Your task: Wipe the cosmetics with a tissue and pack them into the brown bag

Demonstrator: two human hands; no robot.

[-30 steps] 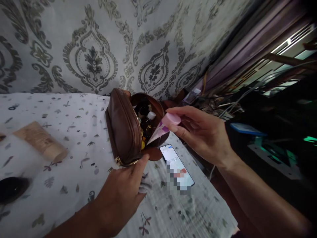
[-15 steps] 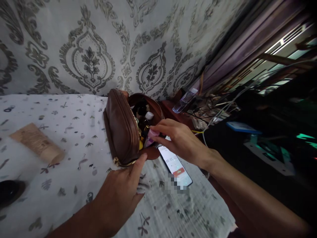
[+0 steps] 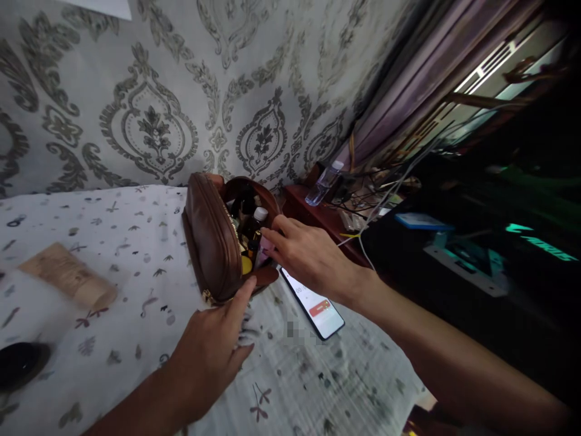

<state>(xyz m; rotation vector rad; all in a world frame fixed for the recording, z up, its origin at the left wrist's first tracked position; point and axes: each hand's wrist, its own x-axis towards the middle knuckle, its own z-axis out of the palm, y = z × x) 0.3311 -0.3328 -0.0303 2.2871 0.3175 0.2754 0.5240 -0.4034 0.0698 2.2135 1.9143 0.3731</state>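
A brown zippered toiletry bag (image 3: 211,236) stands unzipped on the patterned sheet, with several small bottles and tubes inside, among them a dark bottle with a white cap (image 3: 260,214). My right hand (image 3: 304,248) reaches into the bag's right side, its fingers closed on a small pink container (image 3: 264,249); the fingers partly cover it. With its index finger stretched out, my left hand (image 3: 213,339) touches the brown flap at the bag's near end. The left thumb is apart from that finger, and nothing shows held between them.
A lit phone (image 3: 320,309) lies below my right wrist. On the left are a beige tube (image 3: 68,275) and a black rounded object (image 3: 20,365). A clear bottle (image 3: 324,183) and tangled cables (image 3: 367,206) are beyond the bag, beside a patterned wall.
The pink container sits lower among the bag's contents, with my right hand moved down and slightly inward. My left hand stays at the flap. The whole view has shifted slightly.
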